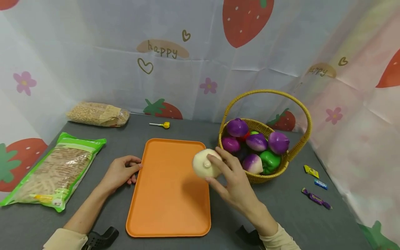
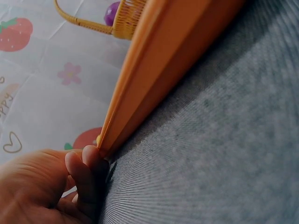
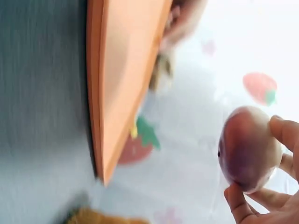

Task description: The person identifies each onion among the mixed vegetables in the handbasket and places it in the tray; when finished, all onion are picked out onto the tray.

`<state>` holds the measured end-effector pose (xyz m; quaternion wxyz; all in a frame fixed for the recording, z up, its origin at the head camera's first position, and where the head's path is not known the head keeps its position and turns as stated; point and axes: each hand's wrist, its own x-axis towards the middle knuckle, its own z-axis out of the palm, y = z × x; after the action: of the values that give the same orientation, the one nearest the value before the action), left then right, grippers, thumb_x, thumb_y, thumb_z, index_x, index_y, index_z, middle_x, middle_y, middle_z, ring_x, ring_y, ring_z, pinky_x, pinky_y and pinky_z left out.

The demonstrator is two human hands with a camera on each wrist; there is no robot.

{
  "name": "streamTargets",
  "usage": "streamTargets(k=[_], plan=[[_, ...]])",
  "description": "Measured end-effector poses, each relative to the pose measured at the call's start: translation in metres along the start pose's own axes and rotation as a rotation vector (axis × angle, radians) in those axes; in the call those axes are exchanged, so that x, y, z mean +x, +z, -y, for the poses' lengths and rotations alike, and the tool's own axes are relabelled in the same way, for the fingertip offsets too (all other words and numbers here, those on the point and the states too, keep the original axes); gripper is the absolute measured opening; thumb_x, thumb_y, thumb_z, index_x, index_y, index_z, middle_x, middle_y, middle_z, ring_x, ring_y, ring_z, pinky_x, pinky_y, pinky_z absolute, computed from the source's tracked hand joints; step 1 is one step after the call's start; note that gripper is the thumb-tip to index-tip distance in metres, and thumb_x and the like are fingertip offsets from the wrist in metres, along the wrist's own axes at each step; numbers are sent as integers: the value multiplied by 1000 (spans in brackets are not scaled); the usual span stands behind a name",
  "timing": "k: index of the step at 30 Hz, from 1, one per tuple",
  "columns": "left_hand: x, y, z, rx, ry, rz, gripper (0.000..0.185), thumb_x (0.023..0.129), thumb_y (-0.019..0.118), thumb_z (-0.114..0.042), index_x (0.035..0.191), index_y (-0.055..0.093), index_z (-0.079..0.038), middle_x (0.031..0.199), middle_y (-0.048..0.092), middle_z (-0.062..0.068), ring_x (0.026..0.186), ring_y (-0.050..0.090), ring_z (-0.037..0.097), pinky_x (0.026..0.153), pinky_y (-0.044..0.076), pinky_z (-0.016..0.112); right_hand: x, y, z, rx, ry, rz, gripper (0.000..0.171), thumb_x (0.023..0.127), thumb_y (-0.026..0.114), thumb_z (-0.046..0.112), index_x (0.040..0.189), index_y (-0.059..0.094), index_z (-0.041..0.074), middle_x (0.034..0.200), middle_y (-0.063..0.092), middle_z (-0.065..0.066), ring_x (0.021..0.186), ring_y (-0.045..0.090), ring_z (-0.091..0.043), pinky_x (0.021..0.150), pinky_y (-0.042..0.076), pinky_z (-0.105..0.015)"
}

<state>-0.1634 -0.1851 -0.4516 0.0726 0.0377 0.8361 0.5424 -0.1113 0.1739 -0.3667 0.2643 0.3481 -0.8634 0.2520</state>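
My right hand (image 1: pixel 232 178) holds a white-and-purple toy turnip (image 1: pixel 204 164) between thumb and fingers, above the right side of the orange tray (image 1: pixel 168 205). From above the turnip looks white with a small nub; its purple underside (image 3: pixel 247 144) shows in the right wrist view. At the tray's left edge, my left hand (image 1: pixel 120 173) pinches the rim with thumb and fingertips. Right of the tray stands a yellow wicker basket (image 1: pixel 264 179) with a tall handle. Several purple toy vegetables and a green toy pepper (image 1: pixel 270 161) lie in it.
A green-edged food bag (image 1: pixel 57 170) lies at left, with a clear bag of grains (image 1: pixel 97 114) behind it. Behind the tray is a yellow lollipop (image 1: pixel 165 125). Yellow (image 1: pixel 311 171), blue (image 1: pixel 321 184) and purple (image 1: pixel 316 198) wrapped candies lie at right. A printed curtain (image 1: pixel 109 76) borders the table.
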Motion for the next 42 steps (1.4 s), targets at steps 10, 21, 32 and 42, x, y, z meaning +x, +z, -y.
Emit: streamTargets(k=[10, 21, 32, 42], plan=[[1, -1, 2, 10, -6, -1, 34, 98, 60, -21, 121, 58, 4, 85, 66, 13, 52, 60, 15, 48, 53, 31, -11, 42, 49, 113, -108, 296, 51, 90, 70, 41, 133, 52, 20, 136, 52, -7, 117, 57, -19, 93, 54, -33], [0, 1, 1, 10, 6, -3, 32, 98, 59, -17, 120, 58, 5, 82, 65, 12, 51, 59, 14, 47, 52, 30, -12, 72, 76, 102, -161, 507, 55, 93, 65, 43, 140, 46, 22, 129, 51, -3, 100, 60, -10, 85, 52, -18], [1, -1, 1, 19, 13, -8, 32, 98, 60, -19, 119, 59, 5, 83, 66, 13, 51, 60, 14, 47, 53, 30, -2, 84, 91, -3, -243, 542, 50, 95, 59, 47, 139, 49, 24, 129, 56, 0, 107, 58, -10, 91, 51, -19], [1, 1, 2, 10, 14, -13, 32, 97, 60, -19, 118, 60, 5, 82, 66, 12, 51, 60, 14, 47, 52, 30, 2, 90, 100, -1, -267, 556, 53, 94, 64, 40, 140, 47, 21, 131, 54, -3, 112, 56, -12, 98, 48, -19]])
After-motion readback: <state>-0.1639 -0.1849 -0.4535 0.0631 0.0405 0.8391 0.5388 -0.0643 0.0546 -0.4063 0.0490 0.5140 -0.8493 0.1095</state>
